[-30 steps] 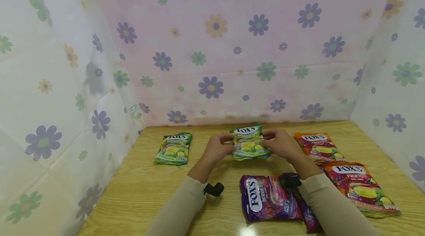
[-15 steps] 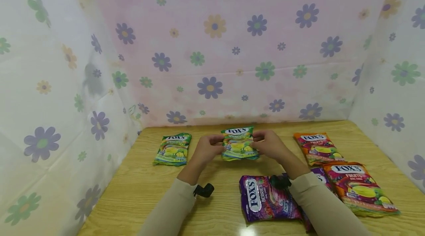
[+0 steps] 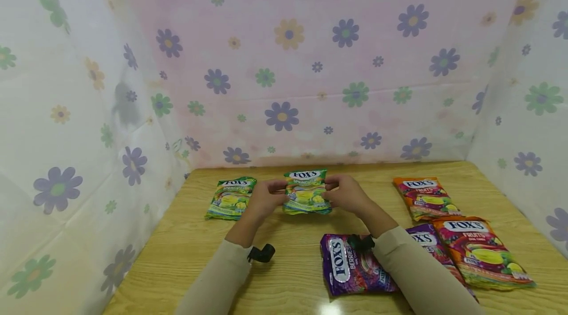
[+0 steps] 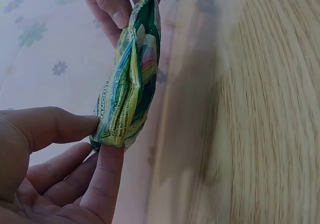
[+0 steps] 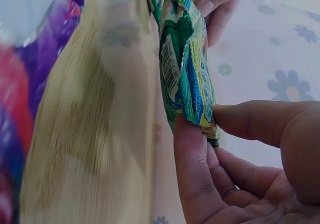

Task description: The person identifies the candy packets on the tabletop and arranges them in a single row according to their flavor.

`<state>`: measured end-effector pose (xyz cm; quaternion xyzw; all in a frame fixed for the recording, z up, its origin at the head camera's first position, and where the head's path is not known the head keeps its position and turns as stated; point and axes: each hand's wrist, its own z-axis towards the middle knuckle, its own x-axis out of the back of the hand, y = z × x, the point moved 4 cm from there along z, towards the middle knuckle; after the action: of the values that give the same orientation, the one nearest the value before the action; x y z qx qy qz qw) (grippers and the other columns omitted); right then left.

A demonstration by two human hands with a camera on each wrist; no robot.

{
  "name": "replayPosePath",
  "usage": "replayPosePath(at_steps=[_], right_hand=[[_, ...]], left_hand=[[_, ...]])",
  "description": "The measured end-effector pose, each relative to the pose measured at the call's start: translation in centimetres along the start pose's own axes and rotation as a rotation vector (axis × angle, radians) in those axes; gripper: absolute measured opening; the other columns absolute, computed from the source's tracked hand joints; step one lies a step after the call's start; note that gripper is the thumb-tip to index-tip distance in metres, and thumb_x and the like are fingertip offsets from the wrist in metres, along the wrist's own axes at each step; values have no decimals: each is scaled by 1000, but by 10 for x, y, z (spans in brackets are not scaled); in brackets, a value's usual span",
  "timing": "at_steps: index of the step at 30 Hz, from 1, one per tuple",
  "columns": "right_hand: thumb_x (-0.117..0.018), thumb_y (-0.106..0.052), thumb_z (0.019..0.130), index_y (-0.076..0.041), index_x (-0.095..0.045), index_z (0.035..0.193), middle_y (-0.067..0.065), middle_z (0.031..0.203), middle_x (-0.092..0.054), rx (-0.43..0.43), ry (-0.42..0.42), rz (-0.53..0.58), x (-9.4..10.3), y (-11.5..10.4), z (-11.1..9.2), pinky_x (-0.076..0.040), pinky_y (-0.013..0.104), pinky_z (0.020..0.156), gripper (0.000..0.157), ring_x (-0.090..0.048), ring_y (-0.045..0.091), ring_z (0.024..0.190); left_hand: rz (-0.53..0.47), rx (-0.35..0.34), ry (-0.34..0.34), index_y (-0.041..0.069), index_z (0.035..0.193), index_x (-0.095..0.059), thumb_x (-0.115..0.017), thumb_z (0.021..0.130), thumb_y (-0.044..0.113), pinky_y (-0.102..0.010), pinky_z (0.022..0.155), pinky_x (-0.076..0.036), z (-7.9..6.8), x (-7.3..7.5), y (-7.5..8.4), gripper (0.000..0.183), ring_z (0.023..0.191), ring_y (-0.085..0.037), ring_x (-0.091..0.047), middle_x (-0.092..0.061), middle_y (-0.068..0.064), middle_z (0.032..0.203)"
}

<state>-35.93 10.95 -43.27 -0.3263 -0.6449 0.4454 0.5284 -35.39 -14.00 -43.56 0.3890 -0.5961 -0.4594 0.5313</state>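
Green Fox's Spring Tea bag is held upright between a person's two hands over the back half of the wooden worktop, its printed front facing the person. The left hand pinches one side between thumb and fingers; the right hand grips the opposite side the same way, with its thumb on the front. A second green bag lies near the back left corner, partly behind the left hand in the head view. Toward the right edge lie two orange-topped Fruits bags, one near the back right corner and one closer to the front. Two purple bags, one labelled Berries, the other beside it, lie nearer the front edge, partly hidden by the right sleeve. Flower-patterned cloth rises behind the back edge.
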Motion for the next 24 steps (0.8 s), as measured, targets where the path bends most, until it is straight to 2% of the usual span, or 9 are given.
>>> replayPosePath(at_steps=[11,20,24], right_hand=[[-73,-6,93,6,-58,139,19,120,-63,-7,-19,22,-28,-7,13,-65,38,76,50,-70,25,92],[-73,-5,93,5,-57,140,17,119,-62,-43,-45,31,-53,-10,22,-65,38,76,50,-68,25,93],[-73,-5,93,4,-58,138,16,118,-62,-45,-43,27,-59,-9,24,-64,36,74,48,-68,25,93]], left_hand=[[91,22,31,10,137,-66,-75,91,5,-40,92,-61,-3,24,-9,47,126,-32,-64,-66,-10,138],[182,19,34,8,136,-67,-74,91,5,-40,90,-61,-5,44,-16,46,124,-34,-65,-66,-15,137],[191,31,29,9,134,-68,-74,91,6,-40,88,-62,-4,51,-19,44,121,-33,-66,-67,-15,135]])
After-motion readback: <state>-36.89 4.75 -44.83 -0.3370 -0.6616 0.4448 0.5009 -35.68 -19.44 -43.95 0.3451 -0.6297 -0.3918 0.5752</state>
